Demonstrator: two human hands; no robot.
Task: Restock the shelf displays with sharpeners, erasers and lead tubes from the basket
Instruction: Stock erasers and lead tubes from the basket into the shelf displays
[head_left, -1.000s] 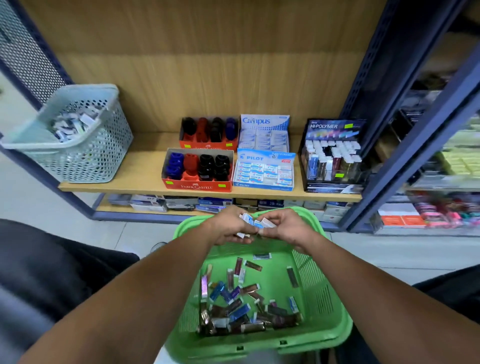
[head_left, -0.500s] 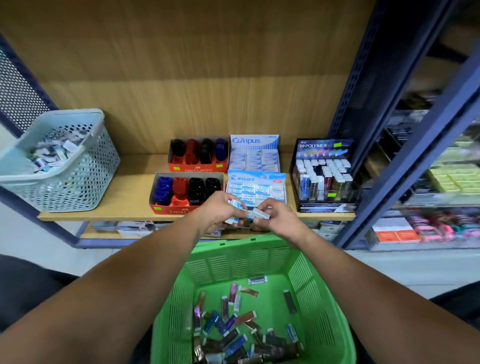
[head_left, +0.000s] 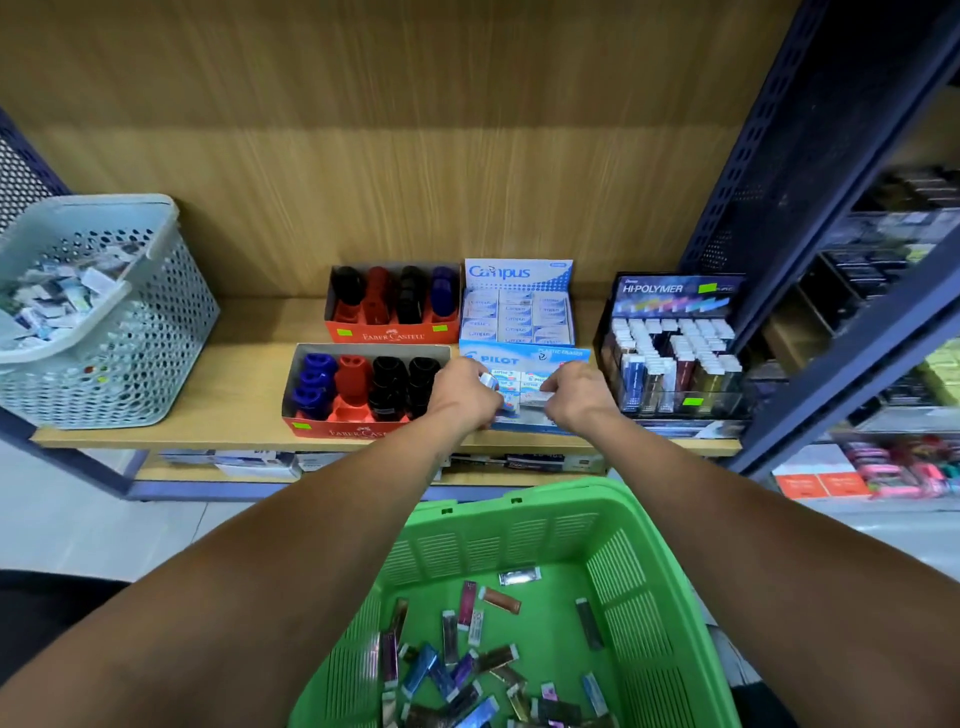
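Head view: both hands, left hand (head_left: 464, 389) and right hand (head_left: 576, 395), pinch erasers (head_left: 535, 397) over the Pilot box (head_left: 524, 358), sharpener trays (head_left: 363, 387) look full, while many lead tubes (head_left: 467, 670) remain in the green basket (head_left: 644, 587).

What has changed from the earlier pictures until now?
Both hands, left hand and right hand, carried the erasers up from over the green basket to the Pilot box on the shelf. The sharpeners and tubes stayed put.
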